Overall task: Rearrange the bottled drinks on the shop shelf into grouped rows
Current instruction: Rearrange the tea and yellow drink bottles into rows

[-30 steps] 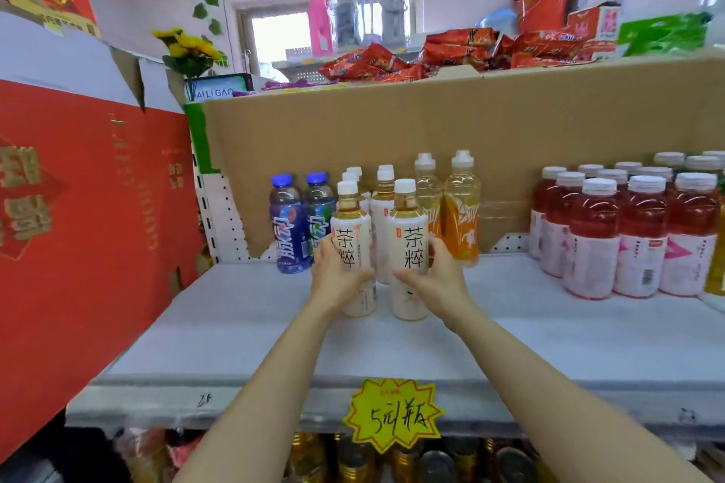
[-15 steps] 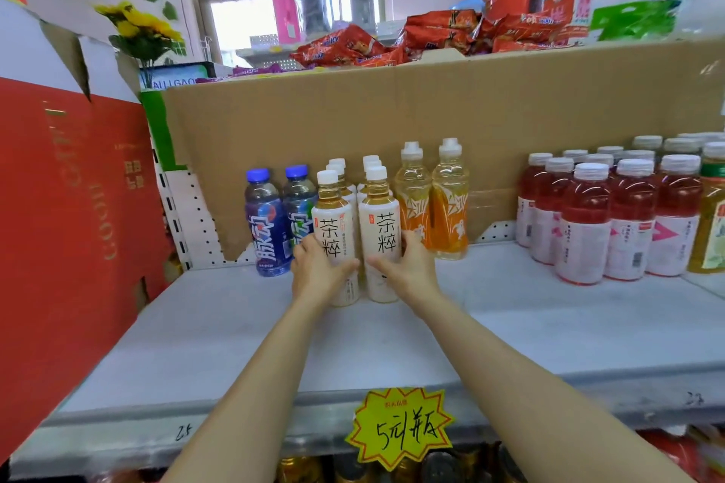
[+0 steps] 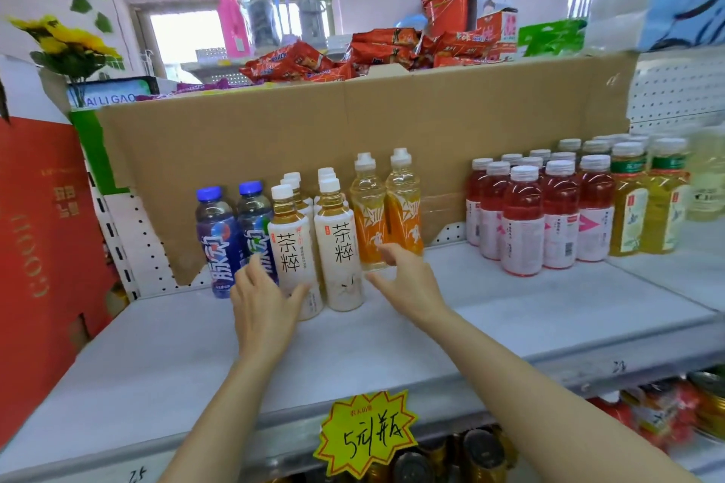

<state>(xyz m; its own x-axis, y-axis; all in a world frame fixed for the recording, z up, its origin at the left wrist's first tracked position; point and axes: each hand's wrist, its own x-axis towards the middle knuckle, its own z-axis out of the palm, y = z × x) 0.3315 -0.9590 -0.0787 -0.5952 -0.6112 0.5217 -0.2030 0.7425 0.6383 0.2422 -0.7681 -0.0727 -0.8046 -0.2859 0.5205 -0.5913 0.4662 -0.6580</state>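
Note:
Two rows of white-labelled tea bottles (image 3: 338, 247) stand on the grey shelf (image 3: 510, 310), between two blue-capped bottles (image 3: 217, 243) on the left and two orange-labelled bottles (image 3: 368, 216) on the right. My left hand (image 3: 263, 298) is open, its thumb beside the base of the front left tea bottle (image 3: 292, 251). My right hand (image 3: 408, 274) is open just right of the front right tea bottle, fingers near the base of the orange-labelled bottles. Neither hand holds anything. Red drink bottles (image 3: 523, 223) and yellow-green tea bottles (image 3: 631, 208) stand grouped further right.
A cardboard sheet (image 3: 353, 122) backs the shelf, with snack packets and red cups above it. A red box (image 3: 43, 231) stands at the left. A yellow price tag (image 3: 367, 433) hangs on the shelf's front edge, above cans on the lower shelf.
Both hands have let go of the two front tea bottles and opened. The right hand has moved rightward toward the orange-labelled bottles. The view has turned to the right.

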